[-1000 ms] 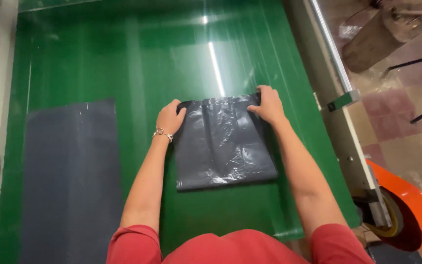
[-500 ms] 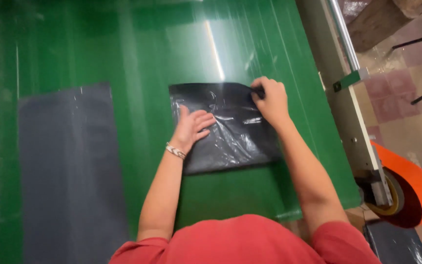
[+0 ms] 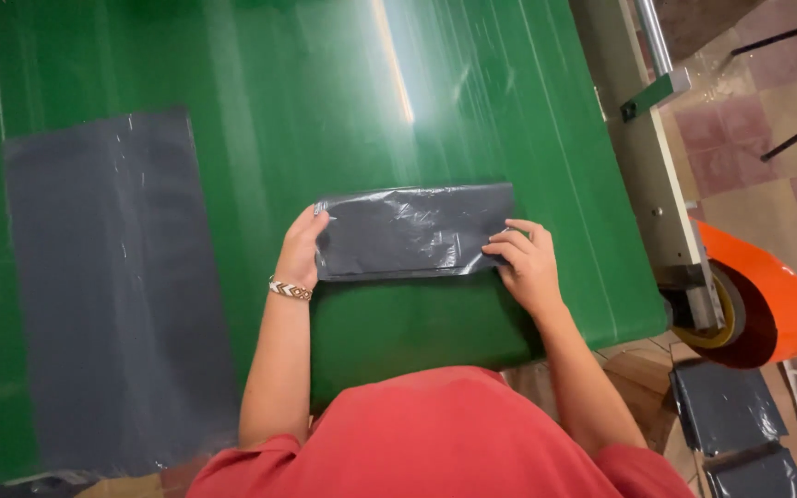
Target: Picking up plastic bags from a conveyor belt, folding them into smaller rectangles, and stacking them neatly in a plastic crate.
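A dark grey plastic bag [image 3: 414,231], folded into a wide flat strip, lies on the green table top [image 3: 325,92]. My left hand [image 3: 300,249] grips the strip's left end, a beaded bracelet on that wrist. My right hand [image 3: 526,263] rests flat on the strip's lower right corner, fingers pressing it down. The plastic is shiny and wrinkled.
A long flat sheet of dark grey plastic [image 3: 113,286] lies on the green table at the left. At the right edge runs a grey metal rail [image 3: 657,184] with an orange roll [image 3: 758,295]. Folded dark bags [image 3: 726,406] are stacked on the floor at lower right.
The bag went from a tall, crumpled shape to a narrower folded strip. Both hands moved from its top corners to its left end and lower right corner.
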